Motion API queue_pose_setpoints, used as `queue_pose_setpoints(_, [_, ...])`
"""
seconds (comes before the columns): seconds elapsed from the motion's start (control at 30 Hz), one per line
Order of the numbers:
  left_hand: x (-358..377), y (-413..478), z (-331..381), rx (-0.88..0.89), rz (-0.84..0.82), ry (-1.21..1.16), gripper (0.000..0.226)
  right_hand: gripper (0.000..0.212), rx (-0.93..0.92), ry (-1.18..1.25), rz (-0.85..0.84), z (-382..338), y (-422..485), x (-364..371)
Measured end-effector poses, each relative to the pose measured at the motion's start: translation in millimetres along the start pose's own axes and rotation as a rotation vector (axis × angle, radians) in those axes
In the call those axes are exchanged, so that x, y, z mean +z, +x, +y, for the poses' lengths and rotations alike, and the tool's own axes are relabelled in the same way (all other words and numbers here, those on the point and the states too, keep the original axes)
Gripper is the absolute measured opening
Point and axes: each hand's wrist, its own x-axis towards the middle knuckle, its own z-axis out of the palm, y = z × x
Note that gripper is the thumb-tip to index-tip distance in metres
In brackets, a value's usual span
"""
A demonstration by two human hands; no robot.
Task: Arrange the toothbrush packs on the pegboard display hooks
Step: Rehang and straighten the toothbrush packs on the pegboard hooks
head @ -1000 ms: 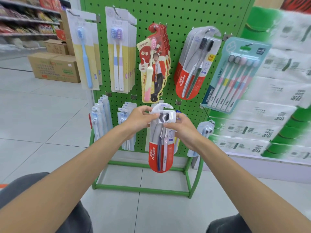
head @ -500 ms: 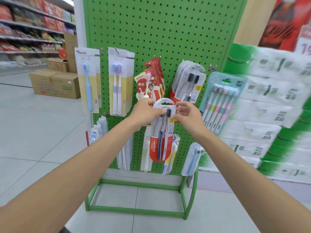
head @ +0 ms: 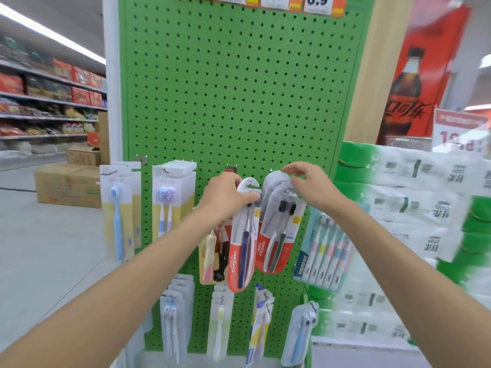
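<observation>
Hanging step, frame centre: left hand point(head: 225, 197) grips Colgate toothbrush pack point(head: 243, 251) by tab; right hand point(head: 313, 189) pinches top of hung Colgate packs point(head: 279, 229). Next, likely: thread tab onto their hook point(head: 271, 170).

Pegboard point(head: 225, 102) stands centre frame. Its upper row reads left to right:
- single-brush pack point(head: 117, 208)
- twin-brush pack point(head: 170, 203)
- held pack point(head: 243, 248) in the left hand point(head: 225, 197)
- hung pack point(head: 276, 235), its top pinched by the right hand point(head: 310, 187)
- multi-brush pack point(head: 326, 251)

A lower row point(head: 220, 314) hangs beneath (four groups). Cartons point(head: 69, 184) sit on the floor at left, and roll stacks point(head: 411, 221) stand at right.
</observation>
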Motion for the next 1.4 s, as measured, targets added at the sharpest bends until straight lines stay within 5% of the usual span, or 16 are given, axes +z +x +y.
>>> queue_pose_setpoints(0.17, [-1.2,21.9,11.8,0.023,0.001,-0.005,0.030,0.034,0.078,0.000,-0.187,14.4,19.9,-9.2])
queue_pose_setpoints(0.87, [12.7,55.4,6.8,-0.159,-0.133,-0.248,0.014,0.022,0.161,0.097,-0.256,36.5,40.8,-5.8])
queue_pose_setpoints(1.4, [27.2,64.7,9.8,-0.173,-0.267,-0.392,0.024,0.019,0.160,0.119,-0.325,40.0,51.8,-10.6])
